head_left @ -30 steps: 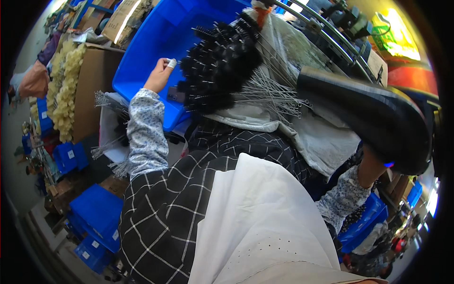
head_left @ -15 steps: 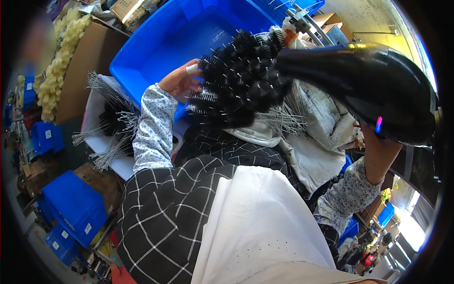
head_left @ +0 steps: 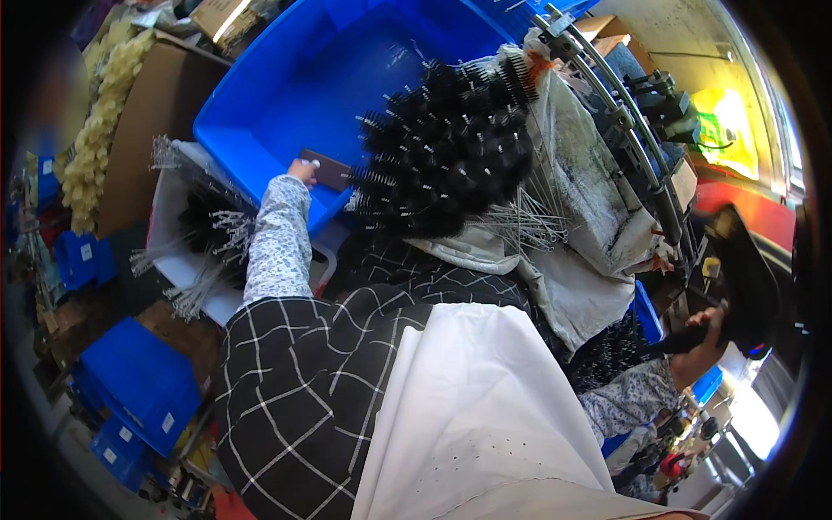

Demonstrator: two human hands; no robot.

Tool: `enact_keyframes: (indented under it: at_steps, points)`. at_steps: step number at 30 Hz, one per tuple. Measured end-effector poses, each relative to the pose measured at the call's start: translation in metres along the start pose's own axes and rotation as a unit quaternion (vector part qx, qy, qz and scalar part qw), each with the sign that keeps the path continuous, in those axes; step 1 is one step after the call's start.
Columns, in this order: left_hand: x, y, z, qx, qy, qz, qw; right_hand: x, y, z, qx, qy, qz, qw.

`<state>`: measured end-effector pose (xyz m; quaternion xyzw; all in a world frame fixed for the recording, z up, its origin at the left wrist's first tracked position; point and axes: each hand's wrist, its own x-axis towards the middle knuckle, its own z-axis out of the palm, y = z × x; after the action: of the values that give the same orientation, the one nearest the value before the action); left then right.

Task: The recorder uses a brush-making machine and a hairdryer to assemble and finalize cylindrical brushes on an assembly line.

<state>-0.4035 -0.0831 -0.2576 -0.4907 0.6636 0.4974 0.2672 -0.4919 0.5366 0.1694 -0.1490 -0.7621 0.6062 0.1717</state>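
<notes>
A thick bundle of black bristle brushes with twisted wire stems (head_left: 446, 156) lies in front of me, bristle heads to the left and over the blue tub's edge. My left hand (head_left: 303, 171), with white wrapping on a digit, is closed on the end of a flat brown rectangular piece (head_left: 331, 171). That piece reaches across the tub's near corner to the brush tips; its far end is hidden by bristles. Off to the right, my right hand (head_left: 709, 322) grips the handle of a black hair dryer (head_left: 745, 282), held well away from the brushes.
A large blue tub (head_left: 234, 95) stands ahead. Wire stems stick out of a white container (head_left: 178, 269) at left. A stained white sack (head_left: 576, 173) and a curved metal rail (head_left: 628, 121) are at right. Blue bins (head_left: 143, 381) sit lower left.
The hair dryer has swung from beside the brushes out to the far right. My left hand has moved slightly left and down, and the brown piece now shows in it.
</notes>
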Motion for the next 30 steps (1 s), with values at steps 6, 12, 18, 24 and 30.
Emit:
enact_keyframes:
  at_steps: [6,12,18,24,30]
  points:
    - [0.068,0.051,0.058,-0.068,-0.061,-0.041,0.995,0.004,0.031,-0.114,0.107,0.049,-0.055,0.992]
    - [0.086,0.216,0.202,0.011,-0.204,0.048,0.978,0.025,0.09,-0.252,0.487,0.109,-0.04,0.866]
    - [0.091,0.257,0.24,0.011,-0.244,0.062,0.968,0.07,0.192,-0.285,0.304,0.398,0.035,0.865]
    - [0.133,0.244,0.208,-0.048,-0.224,0.044,0.972,0.086,0.269,-0.265,0.296,0.476,0.163,0.812]
    - [0.152,0.189,0.176,-0.092,-0.202,0.003,0.975,0.105,0.301,-0.243,0.27,0.497,0.246,0.787]
